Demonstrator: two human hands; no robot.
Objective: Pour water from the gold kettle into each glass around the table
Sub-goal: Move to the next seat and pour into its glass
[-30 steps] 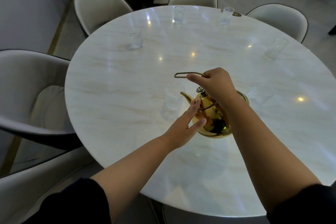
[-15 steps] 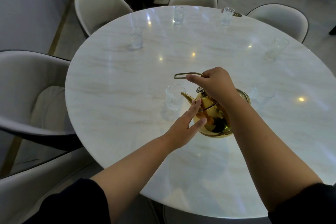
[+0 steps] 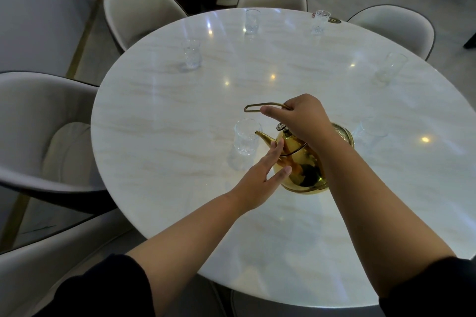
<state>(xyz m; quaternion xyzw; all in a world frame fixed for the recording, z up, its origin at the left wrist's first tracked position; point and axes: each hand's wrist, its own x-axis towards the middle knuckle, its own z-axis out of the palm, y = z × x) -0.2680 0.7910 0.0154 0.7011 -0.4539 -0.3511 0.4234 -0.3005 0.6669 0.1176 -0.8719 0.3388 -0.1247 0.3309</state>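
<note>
The right grip (image 3: 306, 121) curls round the handle (image 3: 257, 107) of the gold kettle (image 3: 301, 170); the left grip (image 3: 260, 180), fingers straight, steadies its body. Over 1 second the spout (image 3: 264, 136) has barely shifted beside the nearest glass (image 3: 246, 140), suggesting pouring there continues.

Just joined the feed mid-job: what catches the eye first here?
The gold kettle, centre frame, its spout at the rim of the near glass; the right hand grips its handle, the left hand touches its side with straight fingers. More glasses ring the round white table.
</note>
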